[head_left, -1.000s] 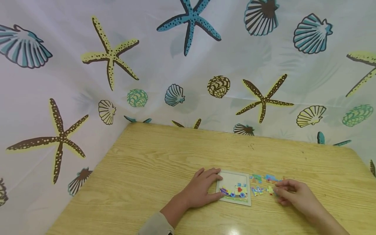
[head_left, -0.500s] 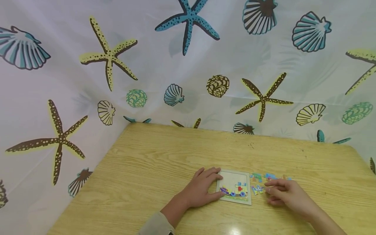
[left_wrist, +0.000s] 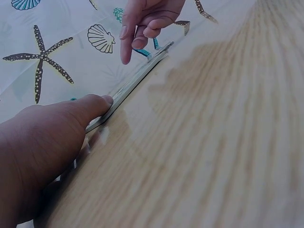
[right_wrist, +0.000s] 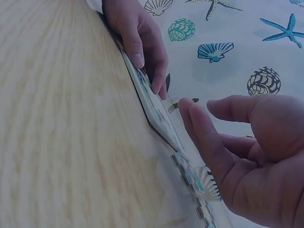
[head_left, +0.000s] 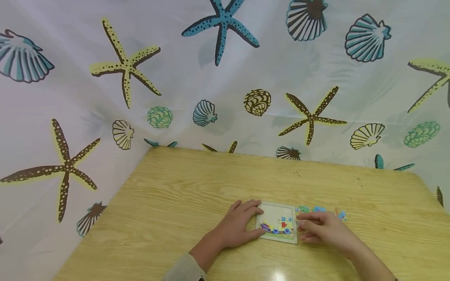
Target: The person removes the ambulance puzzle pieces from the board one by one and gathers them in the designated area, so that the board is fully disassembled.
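Note:
A small puzzle board (head_left: 275,212) with a pale border lies on the table. Along its lower part runs a colourful vehicle picture, and its upper area is plain and pale. My left hand (head_left: 239,226) rests at its left edge, the thumb (left_wrist: 97,105) pressing on the border and the other fingers spread near the top corner. At the board's right edge hovers my right hand (head_left: 325,230). In the right wrist view its thumb and fingertips stand apart, with nothing visible between them. Behind it lie loose puzzle pieces, green (head_left: 304,209), blue (head_left: 319,209) and orange-blue (head_left: 340,214); other pieces are hidden.
The wood-grain table (head_left: 197,183) reaches back to a white curtain (head_left: 246,70) printed with shells and starfish. The curtain also closes off the left side. A bright light reflection shows near the table's front.
My right hand has moved left, from the yellow piece to the board's right edge, now covering the front loose pieces. My left hand stays on the board, and the view has shifted slightly.

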Tool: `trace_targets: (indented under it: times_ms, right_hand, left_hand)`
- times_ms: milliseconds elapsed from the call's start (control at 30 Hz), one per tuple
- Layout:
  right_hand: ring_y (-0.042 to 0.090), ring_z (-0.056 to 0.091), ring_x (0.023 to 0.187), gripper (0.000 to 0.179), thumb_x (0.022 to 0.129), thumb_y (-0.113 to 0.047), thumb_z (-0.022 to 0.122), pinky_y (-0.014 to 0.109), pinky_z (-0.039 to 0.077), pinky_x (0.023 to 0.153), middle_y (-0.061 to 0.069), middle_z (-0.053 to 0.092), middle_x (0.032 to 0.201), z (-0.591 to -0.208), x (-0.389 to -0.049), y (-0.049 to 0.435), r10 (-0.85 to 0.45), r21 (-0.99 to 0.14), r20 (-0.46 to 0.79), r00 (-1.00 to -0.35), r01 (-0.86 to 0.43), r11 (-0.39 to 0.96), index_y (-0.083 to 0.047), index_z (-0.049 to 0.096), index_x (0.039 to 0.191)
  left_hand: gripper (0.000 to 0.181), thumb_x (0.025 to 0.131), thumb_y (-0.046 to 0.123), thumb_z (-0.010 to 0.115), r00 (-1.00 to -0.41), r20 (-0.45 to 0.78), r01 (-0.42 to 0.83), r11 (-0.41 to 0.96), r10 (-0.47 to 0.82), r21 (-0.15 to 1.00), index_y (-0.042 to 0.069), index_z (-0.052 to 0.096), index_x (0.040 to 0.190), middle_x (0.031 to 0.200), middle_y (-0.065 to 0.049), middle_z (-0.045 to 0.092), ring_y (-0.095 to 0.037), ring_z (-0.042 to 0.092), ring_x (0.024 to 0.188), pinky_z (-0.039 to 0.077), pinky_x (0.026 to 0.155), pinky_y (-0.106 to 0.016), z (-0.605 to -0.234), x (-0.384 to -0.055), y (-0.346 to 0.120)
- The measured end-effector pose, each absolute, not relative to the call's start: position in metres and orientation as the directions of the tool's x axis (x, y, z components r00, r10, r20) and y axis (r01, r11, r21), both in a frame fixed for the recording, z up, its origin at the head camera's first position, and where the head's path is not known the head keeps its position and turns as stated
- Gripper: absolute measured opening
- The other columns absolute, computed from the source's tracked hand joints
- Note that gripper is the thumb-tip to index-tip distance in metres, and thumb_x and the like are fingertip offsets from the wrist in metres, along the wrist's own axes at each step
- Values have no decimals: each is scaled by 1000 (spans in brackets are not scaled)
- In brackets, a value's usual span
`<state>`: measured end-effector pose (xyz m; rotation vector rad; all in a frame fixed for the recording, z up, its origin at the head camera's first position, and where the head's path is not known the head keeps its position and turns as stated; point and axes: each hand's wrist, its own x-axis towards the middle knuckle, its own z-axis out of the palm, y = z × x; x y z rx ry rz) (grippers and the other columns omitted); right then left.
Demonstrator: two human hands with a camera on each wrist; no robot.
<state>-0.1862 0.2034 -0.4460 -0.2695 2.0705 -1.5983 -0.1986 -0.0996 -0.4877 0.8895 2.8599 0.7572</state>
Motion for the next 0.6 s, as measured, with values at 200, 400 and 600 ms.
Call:
trace_targets:
  times_ms: [200,400,600]
  right_hand:
    - [28,74,90,64,101,-23,61,33,62,78,20,70,114,-450,-187,189,-528,-949,-286,-800,160,271,14,35,146]
    - [26,74,89,70,100,-18,62,33,62,77,17,70,110,-457,-186,185,-538,-946,-307,-785,190,262,15,25,150]
    - [24,74,89,71,97,-13,65,34,62,80,16,68,101,-455,-186,184,-544,-948,-299,-784,182,260,15,26,149]
  left_hand:
    - [56,95,56,59,-834,94,518,714,543,470,21,56,137,160,3,37,-16,32,150,16,125,-52,-491,-199,-102]
    - [56,95,57,58,-832,99,522,710,546,473,22,55,138,160,3,37,-16,32,150,16,125,-52,-493,-198,-102]
    - [57,95,59,57,-827,99,531,711,553,461,22,55,138,160,4,36,-16,32,150,17,125,-53,-493,-200,-101]
